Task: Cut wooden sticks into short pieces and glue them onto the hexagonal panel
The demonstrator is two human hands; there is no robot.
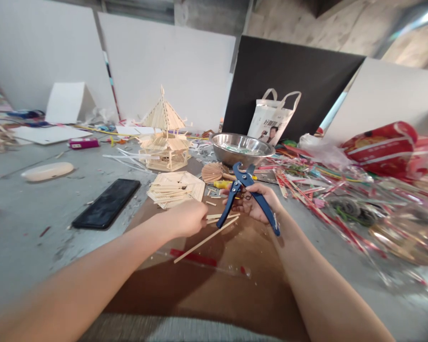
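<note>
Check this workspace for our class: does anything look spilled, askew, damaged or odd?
Yes: on the right, a heap of thin strips, many of them red, sprawls tangled across the grey surface, looking spilled rather than sorted. The blue cutter in the right hand shows no obvious damage.

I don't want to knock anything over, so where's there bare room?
Mostly bare: the brown board, nearer than the red strip; also the grey table left of the black phone, below the white oval object. Crowded: the right side, with scattered strips, and around the steel bowl.
</note>
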